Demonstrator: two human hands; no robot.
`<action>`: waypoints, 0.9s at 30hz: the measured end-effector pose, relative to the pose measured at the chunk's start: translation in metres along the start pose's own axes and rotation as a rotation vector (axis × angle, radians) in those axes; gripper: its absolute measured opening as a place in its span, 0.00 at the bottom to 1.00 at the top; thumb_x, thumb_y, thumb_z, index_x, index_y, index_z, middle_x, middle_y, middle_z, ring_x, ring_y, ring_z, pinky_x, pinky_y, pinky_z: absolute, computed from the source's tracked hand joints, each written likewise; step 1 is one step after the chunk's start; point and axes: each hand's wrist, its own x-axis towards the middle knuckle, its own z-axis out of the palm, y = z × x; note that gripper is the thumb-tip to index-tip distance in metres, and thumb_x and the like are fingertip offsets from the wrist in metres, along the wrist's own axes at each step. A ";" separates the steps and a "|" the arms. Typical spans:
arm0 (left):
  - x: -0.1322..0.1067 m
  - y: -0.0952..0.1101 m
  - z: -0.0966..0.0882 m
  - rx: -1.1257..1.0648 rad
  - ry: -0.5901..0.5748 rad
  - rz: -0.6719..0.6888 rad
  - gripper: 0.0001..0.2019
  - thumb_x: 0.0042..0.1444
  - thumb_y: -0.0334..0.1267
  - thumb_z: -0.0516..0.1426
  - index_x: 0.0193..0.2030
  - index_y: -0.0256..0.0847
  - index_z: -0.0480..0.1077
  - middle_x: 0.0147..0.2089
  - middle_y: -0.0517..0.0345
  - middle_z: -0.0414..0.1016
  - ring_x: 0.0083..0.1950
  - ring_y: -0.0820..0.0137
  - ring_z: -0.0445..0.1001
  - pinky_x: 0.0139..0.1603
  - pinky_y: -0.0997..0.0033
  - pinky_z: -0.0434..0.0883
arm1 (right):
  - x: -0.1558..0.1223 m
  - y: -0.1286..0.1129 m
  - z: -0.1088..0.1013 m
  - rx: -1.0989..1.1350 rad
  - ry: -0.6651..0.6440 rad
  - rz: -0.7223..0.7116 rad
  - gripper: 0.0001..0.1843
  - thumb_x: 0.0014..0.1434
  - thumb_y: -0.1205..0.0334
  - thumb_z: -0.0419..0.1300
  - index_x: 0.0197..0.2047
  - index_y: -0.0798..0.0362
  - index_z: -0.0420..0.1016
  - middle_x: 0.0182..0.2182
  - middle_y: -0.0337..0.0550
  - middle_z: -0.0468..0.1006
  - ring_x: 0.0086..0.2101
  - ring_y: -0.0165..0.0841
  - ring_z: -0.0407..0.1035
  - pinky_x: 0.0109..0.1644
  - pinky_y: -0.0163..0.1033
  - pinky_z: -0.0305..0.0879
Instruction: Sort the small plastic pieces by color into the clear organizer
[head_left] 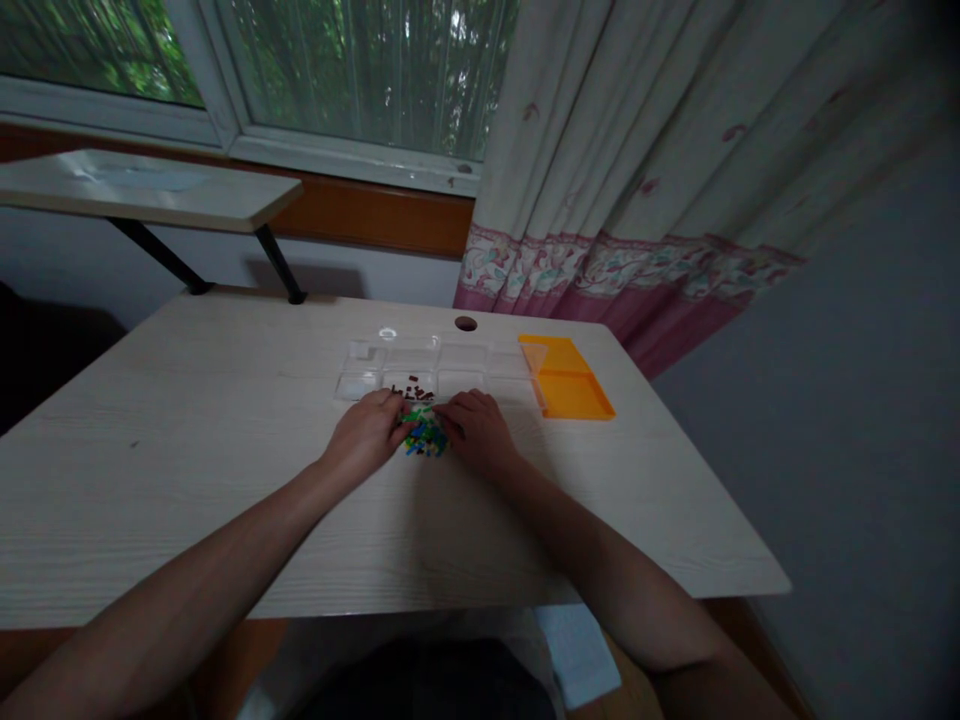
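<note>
A: Where are the hands?

B: At the centre of the frame, on the pale wooden worktop (187, 450). The left hand (369, 432) and the right hand (474, 428) close in from either side on a pile of small pieces (425, 435), mostly green and blue, lying between them.

A: Is either one gripping anything?

B: I cannot tell. The left hand has its fingers curled, with the tips down at the left edge of the pile. The right hand lies palm down with its fingers at the right edge. The backs of both hands hide the fingertips, so a pinch and a loose touch look alike.

A: What are the pieces?

B: Too small and blurred to say. They are short coloured bits, some of them covered by the hands.

A: And above the pile?

B: A clear tray (465, 355) with two rows of compartments, just beyond the fingertips. Its walls are faint against the wood, and its near edge is hard to trace. One near compartment holds some dark red bits (411, 388).

A: To the right?

B: An orange lid (566, 378), lying flat at the tray's right end. Whether it touches the tray I cannot tell. A round hole (466, 323) in the worktop sits behind the tray.

A: The rest?

B: A window (360, 70) at the upper left, a curtain (637, 200) at the upper right, and a small table (150, 185) below the window. Both forearms are cut off by the bottom edge.
</note>
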 end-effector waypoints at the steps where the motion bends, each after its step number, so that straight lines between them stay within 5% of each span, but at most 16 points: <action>1: 0.000 0.000 0.001 -0.005 -0.002 -0.001 0.08 0.61 0.41 0.56 0.42 0.40 0.70 0.42 0.50 0.71 0.45 0.59 0.71 0.45 0.62 0.69 | 0.000 0.000 0.000 0.006 0.002 0.002 0.14 0.67 0.61 0.55 0.50 0.51 0.78 0.41 0.48 0.77 0.43 0.39 0.65 0.51 0.44 0.58; 9: 0.002 -0.005 0.005 -0.089 -0.005 0.027 0.07 0.62 0.40 0.54 0.41 0.41 0.70 0.40 0.53 0.70 0.43 0.63 0.71 0.43 0.65 0.68 | -0.004 0.009 -0.004 0.053 0.044 -0.017 0.13 0.64 0.66 0.57 0.50 0.51 0.78 0.42 0.47 0.77 0.44 0.38 0.65 0.51 0.43 0.60; 19: 0.002 -0.004 0.001 -0.103 0.064 0.045 0.08 0.65 0.40 0.52 0.40 0.42 0.71 0.39 0.56 0.71 0.43 0.66 0.71 0.43 0.68 0.67 | -0.008 0.003 0.000 0.055 0.034 -0.247 0.08 0.61 0.60 0.63 0.44 0.46 0.80 0.44 0.44 0.77 0.45 0.37 0.65 0.50 0.43 0.58; 27: 0.001 0.000 0.004 -0.242 0.155 0.012 0.11 0.65 0.37 0.51 0.50 0.43 0.71 0.45 0.56 0.73 0.43 0.68 0.72 0.45 0.69 0.68 | -0.007 -0.008 0.008 -0.034 0.022 -0.270 0.10 0.64 0.59 0.60 0.47 0.46 0.80 0.43 0.44 0.77 0.45 0.38 0.64 0.48 0.43 0.57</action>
